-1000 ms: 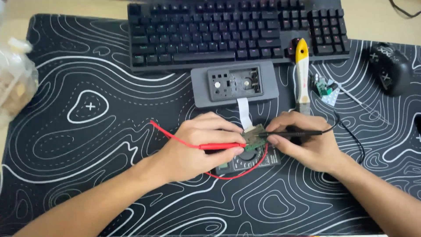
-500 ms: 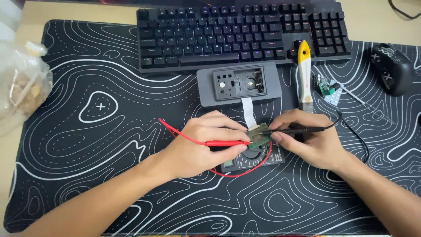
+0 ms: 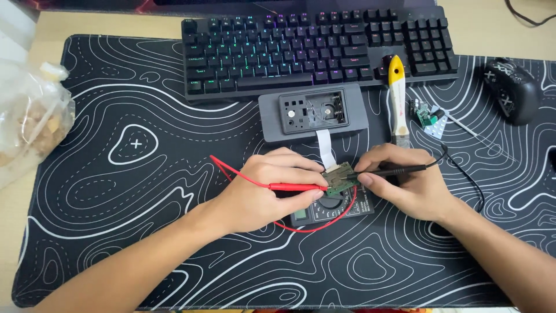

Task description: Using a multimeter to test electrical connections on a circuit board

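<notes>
The left hand (image 3: 260,188) pinches the red probe (image 3: 292,186) and the right hand (image 3: 405,182) grips the black probe (image 3: 388,171), tips meeting on the small green circuit board (image 3: 339,177) propped above the multimeter (image 3: 333,210), so its dial stays visible.
</notes>
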